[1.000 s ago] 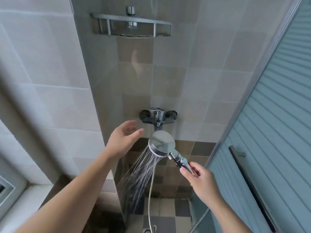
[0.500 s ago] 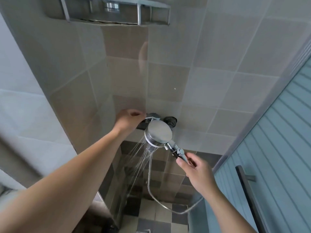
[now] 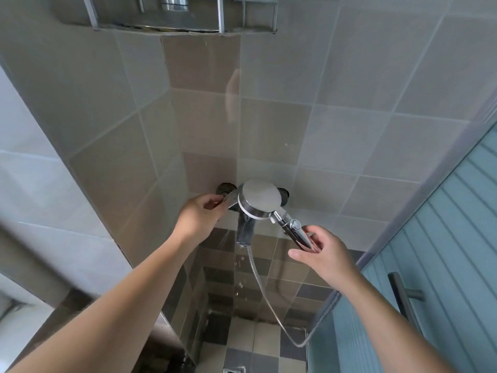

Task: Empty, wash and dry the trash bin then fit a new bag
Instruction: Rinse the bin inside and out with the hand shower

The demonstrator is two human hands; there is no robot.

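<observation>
Left hand [image 3: 200, 215] pinches the faucet lever [image 3: 230, 197] — apparently — right hand [image 3: 324, 255] grips the shower head [image 3: 259, 199].

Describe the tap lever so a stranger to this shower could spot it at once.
Start at the tiled corner of the shower and look below the metal shelf high on the wall. The dark mixer tap sits low in that corner, partly hidden behind the round shower head. The lever is the flat silvery tab on the tap's top, pinched by the left hand.
</observation>
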